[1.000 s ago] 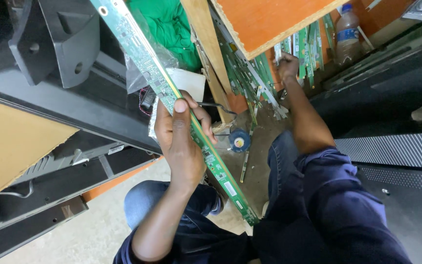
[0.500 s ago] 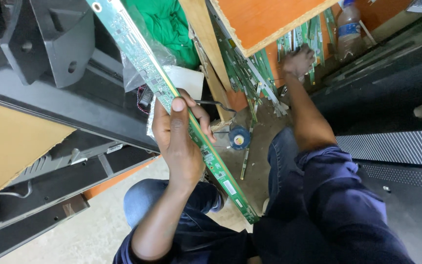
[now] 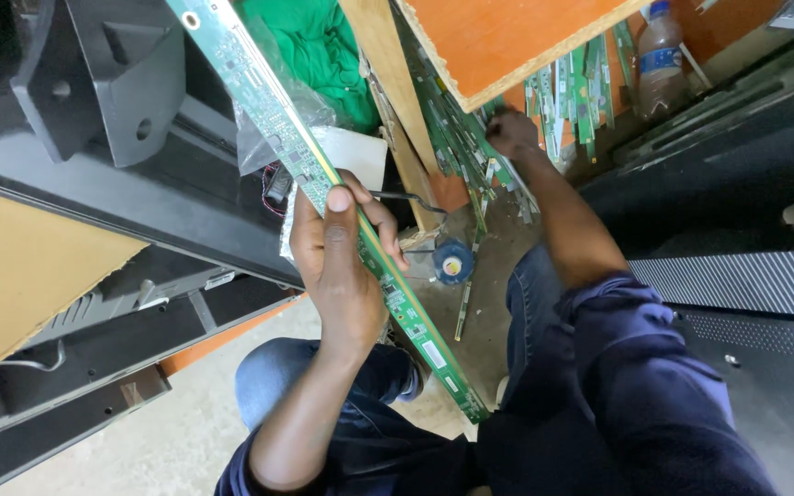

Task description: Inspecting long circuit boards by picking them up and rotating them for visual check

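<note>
That long green circuit board strip (image 3: 323,193) runs from about 11 o'clock at the top edge down to 5 o'clock near the knees; it looks light and thin, probably a bit whippy over that length, and fragile where the little components sit, so I'd say edges near the middle are the place to hold it, not the faces. The left hand (image 3: 337,266) is doing just that; closed round the strip around mid-length, thumb lying along the top. The right hand (image 3: 512,133) is out at 1 o'clock, curled into the pile of similar green strips (image 3: 567,106) under the orange board (image 3: 507,37); can't tell if it's actually gripping one.
</note>
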